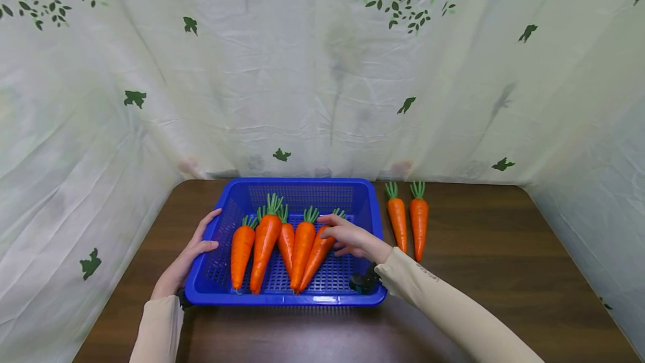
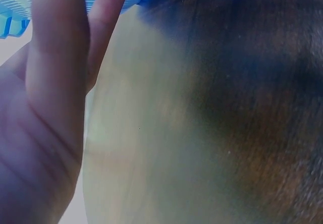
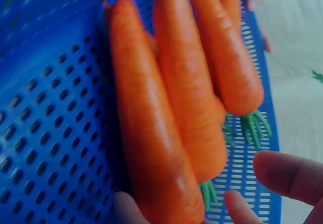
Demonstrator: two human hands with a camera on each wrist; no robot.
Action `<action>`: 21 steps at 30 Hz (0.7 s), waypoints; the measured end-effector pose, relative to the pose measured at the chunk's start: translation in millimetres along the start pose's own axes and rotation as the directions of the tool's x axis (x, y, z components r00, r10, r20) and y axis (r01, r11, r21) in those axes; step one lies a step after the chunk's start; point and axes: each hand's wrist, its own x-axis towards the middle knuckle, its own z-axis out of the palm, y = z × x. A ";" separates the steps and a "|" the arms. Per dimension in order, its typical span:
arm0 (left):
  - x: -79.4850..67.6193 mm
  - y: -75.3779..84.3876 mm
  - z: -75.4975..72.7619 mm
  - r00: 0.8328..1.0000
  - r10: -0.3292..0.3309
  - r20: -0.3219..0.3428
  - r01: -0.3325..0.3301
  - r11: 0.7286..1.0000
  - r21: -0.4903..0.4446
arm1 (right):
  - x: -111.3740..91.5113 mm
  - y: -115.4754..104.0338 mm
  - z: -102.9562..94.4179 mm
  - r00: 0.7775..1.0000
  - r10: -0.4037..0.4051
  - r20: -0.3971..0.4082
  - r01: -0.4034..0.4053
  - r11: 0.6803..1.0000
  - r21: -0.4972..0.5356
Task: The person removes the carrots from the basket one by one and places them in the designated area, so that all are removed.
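Note:
Several orange carrots with green tops lie side by side in a blue plastic basket (image 1: 282, 299). My right hand (image 1: 355, 237) is over the top end of the rightmost carrot (image 1: 313, 262), partly hiding it. In the right wrist view its fingers (image 3: 287, 173) are spread, with the thumb (image 3: 126, 209) beside that carrot's thick end; contact is hard to tell. My left hand (image 1: 183, 262) rests against the basket's left side, thumb and fingers extended onto the rim. The left wrist view shows fingers (image 2: 58, 47) reaching straight to the basket's wall.
Two more carrots, a left one (image 1: 397, 220) and a right one (image 1: 419, 226), lie on the brown wooden table (image 1: 484, 262) right of the basket. A pale curtain (image 1: 312, 88) with leaf prints hangs behind the table and along its sides.

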 end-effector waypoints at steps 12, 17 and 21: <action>-1.9 -1.4 0.2 0.999 0.038 -0.021 -0.037 0.999 0.031 | 0.9 1.1 2.5 0.997 -0.053 -0.049 0.051 0.998 -0.039; -1.2 -0.9 1.2 0.999 0.042 -0.029 -0.041 0.999 0.023 | 0.8 2.3 0.5 0.991 -0.095 -0.093 0.089 0.994 -0.062; -0.5 -0.6 2.0 0.999 0.040 -0.033 -0.039 0.999 0.029 | -0.2 2.5 -1.2 0.983 -0.135 -0.122 0.126 0.989 -0.072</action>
